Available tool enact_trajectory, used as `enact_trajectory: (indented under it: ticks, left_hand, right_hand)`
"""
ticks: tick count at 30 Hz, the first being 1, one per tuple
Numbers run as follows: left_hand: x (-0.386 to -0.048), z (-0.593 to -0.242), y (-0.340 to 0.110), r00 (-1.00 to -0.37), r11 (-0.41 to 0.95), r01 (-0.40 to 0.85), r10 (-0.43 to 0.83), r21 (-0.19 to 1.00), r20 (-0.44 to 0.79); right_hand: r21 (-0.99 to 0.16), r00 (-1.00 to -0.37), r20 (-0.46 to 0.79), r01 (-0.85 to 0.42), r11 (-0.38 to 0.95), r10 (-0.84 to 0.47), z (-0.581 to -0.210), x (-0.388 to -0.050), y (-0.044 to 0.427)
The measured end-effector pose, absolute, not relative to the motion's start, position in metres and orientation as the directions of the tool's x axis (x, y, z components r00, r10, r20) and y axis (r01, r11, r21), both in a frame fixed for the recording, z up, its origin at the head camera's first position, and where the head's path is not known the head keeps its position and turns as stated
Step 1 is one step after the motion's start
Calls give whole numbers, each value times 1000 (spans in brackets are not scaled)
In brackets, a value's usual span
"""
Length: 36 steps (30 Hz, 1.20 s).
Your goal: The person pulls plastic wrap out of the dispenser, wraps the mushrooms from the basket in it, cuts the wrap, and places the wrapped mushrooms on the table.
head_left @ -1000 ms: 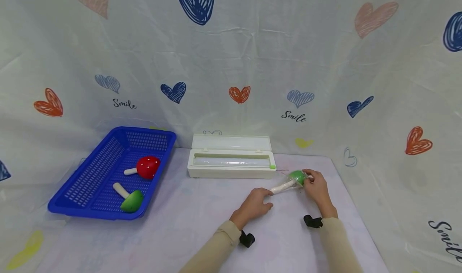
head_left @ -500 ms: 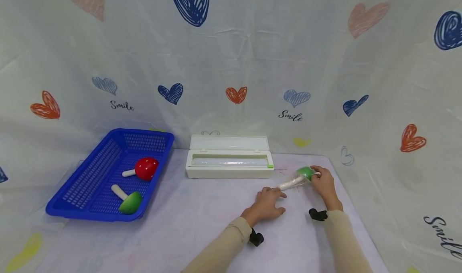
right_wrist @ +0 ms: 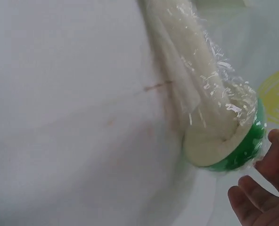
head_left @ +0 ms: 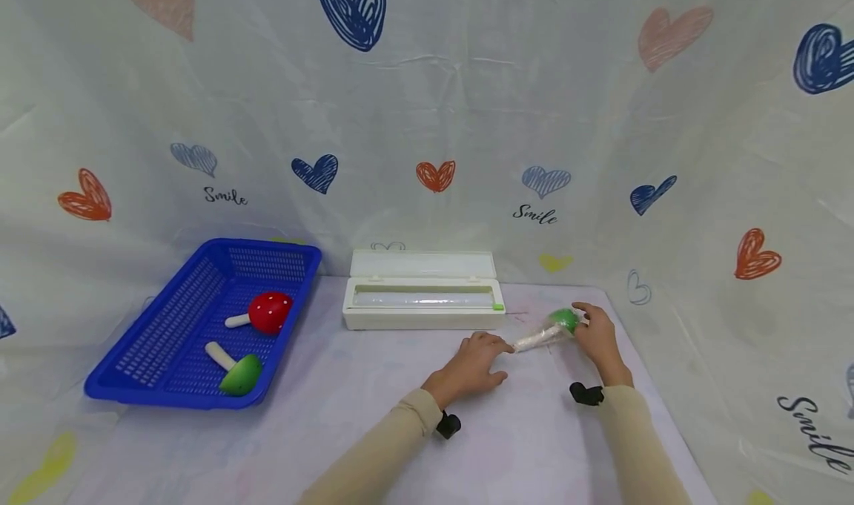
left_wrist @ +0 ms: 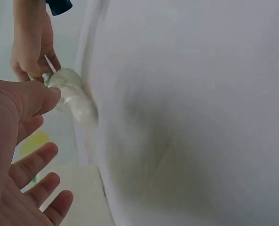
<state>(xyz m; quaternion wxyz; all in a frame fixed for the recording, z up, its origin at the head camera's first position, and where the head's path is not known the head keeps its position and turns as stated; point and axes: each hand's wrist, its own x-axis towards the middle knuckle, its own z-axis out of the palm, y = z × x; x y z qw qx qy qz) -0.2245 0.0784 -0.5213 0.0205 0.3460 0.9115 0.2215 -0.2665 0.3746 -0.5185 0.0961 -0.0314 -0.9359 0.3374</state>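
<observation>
Though near edge (head_left: 560,286), mushroom (head_left: 545,334) apart from box (head_left: 424,319)

We see a blue basket (head_left: 167,323) left of the white box (head_left: 423,319), a heart-printed sheet (head_left: 480,127) behind that box, the tabletop (head_left: 373,371) beneath.

Prob. room btwn basket (head_left: 193,312) & L hand (head_left: 469,368); box (head_left: 423,319) behind.

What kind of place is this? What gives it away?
Probably a staged tabletop set, not a working kitchen: a sheet printed with hearts and "Smile" backs the white-covered table, with an open box of clear film and a blue basket of toy-like mushrooms.
</observation>
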Motion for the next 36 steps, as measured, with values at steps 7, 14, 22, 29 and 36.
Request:
enact_trajectory:
  ticks: [7,14,22,29,36]
  left_hand:
    - [-243,-494,34,-714,612,691,661,385,230]
    - [-259,-481,-27,-746,660,666,588,347,314]
    - [-270,-489,-85,-768,734,623,508,271,389]
    - [-271,-496,-111,-809,810,544,436,221,394]
    - [-271,-499,-124,-867,860,453,362,235,343]
  right_hand:
    - [-611,-960,270,-113,783,72,-499,-273,350]
    - [-566,-936,344,-267,780,-71,-479,-279,304]
    - [-447,-898,352,-409,795,-264,-474,-283,247]
    - [-304,-812,384,-561,770,-440,-483,-285,208]
    - [-206,-784,422,-572,794,-455,-496,-292,194]
